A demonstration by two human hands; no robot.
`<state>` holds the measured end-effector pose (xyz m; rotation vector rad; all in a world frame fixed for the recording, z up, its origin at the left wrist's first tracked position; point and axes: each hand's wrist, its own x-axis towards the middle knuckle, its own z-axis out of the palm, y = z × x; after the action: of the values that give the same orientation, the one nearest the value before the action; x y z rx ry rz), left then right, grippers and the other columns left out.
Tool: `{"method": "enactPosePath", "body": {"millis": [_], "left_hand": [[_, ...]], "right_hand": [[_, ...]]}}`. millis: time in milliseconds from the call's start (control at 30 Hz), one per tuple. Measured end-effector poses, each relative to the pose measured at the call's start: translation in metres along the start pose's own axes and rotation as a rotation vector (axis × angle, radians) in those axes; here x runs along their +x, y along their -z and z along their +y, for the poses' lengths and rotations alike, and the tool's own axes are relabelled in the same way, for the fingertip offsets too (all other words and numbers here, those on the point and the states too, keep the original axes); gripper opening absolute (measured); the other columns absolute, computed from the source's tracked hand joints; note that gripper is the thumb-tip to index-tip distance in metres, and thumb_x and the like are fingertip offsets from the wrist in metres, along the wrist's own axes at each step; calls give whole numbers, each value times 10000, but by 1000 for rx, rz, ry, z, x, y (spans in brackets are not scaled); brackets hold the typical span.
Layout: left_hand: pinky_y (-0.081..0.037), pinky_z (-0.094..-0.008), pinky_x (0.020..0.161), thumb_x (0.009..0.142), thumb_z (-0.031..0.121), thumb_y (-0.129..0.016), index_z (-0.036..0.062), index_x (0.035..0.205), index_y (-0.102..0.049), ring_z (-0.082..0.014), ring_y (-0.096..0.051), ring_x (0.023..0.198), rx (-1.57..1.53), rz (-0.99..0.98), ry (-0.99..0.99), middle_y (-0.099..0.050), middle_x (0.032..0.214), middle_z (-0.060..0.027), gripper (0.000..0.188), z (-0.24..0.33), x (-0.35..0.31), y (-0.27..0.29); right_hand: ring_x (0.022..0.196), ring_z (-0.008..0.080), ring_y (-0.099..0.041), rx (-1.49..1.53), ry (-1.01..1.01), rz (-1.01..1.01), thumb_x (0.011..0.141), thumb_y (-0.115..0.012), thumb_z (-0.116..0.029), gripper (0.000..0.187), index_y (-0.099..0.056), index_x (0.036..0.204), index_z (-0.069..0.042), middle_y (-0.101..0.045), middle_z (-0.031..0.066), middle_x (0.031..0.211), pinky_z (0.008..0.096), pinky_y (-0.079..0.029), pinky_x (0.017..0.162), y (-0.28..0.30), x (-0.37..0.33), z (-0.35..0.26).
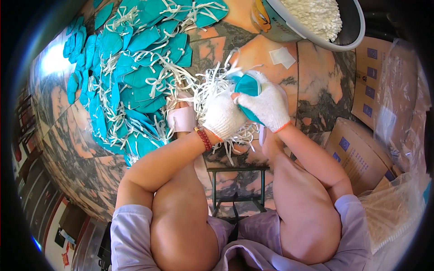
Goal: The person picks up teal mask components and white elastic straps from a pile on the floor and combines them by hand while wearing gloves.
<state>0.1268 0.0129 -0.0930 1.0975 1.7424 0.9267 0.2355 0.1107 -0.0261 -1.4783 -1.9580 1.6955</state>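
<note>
Between my hands is a teal padded fabric piece, rounded in outline and tilted. My right hand, in a white knit glove with an orange cuff, grips it, the bare thumb tip lying across its face. Against its left edge is my left hand, gloved alike and curled closed; its fingertips are hidden, so what they hold does not show. A tangle of white straps lies below and around both hands. To the left spreads a large heap of similar teal pieces with white ties.
A bucket of white pellets stands at the far right, near a small white square on the marble-patterned floor. Cardboard boxes and clear plastic wrap line the right side. Between my legs is a green metal frame.
</note>
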Motion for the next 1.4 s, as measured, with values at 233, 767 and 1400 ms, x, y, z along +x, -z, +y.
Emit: {"method": "enactPosePath", "body": {"millis": [233,767,1400], "left_hand": [[-505,-351,772,702,135,-762,68,1010,-621,-235,-613,859,194,-178,63,-594,931,-102,346,36,-16,42],[-439,-296,842,970,212,-495,73,850,-536,-163,-557,983,-619,-381,241,-517,786,-6,188,4,19,99],[-530,-405,720,916,312,-519,114,1029,-655,-333,-659,834,807,-806,-149,-655,1037,-110,266,8,-4,96]], "right_hand": [[795,289,-676,-26,-2,1,796,-706,-222,319,-655,1028,-10,-679,207,883,346,-510,722,7,13,54],[736,227,-591,-76,78,-297,777,-670,-102,186,-634,919,11,-598,138,838,312,-464,691,32,10,24],[725,263,-559,-120,412,-292,685,-678,-138,224,-599,853,-12,-543,106,768,322,-453,661,58,-33,-29]]}}
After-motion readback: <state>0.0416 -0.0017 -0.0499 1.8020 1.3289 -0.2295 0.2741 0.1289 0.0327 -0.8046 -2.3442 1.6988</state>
